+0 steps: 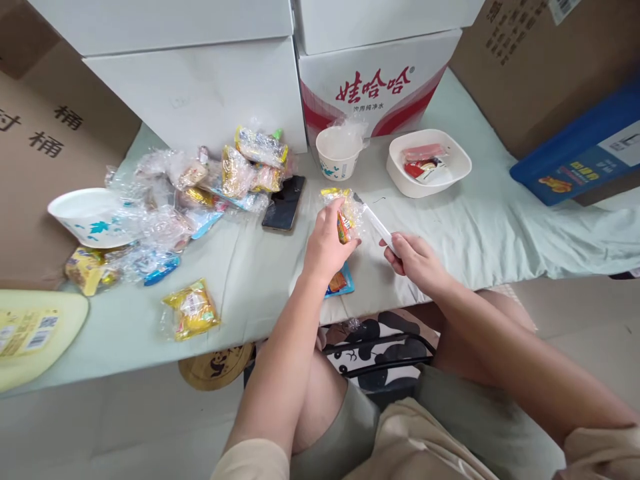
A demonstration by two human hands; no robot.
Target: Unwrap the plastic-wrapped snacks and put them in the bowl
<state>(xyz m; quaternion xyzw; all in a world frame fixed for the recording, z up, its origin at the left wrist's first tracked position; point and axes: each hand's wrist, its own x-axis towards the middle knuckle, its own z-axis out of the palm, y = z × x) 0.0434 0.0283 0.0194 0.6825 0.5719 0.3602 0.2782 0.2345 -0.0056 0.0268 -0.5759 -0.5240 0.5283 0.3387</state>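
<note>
My left hand (pixel 325 243) grips a yellow and red snack packet (pixel 346 225) with crinkled clear film around it. In my right hand (pixel 419 261) is a slim white-handled utility knife (pixel 378 225), closed in by thumb and fingers. Its dark tip points up and left, close to the packet's upper right side; whether it touches the film I cannot tell. Below my left hand a blue packet (pixel 341 280) lies on the cloth, partly covered by the wrist. A black phone (pixel 284 205) rests to the left of that hand.
Wrapped snacks (pixel 170 180) heap at the left around a tipped paper bowl (pixel 90 207). A yellow packet (pixel 195 309) lies in front. Behind my hands stand a paper cup (pixel 336 163) stuffed with film and a white tub (pixel 435 183) holding packets. White cartons (pixel 200 93) wall off the back.
</note>
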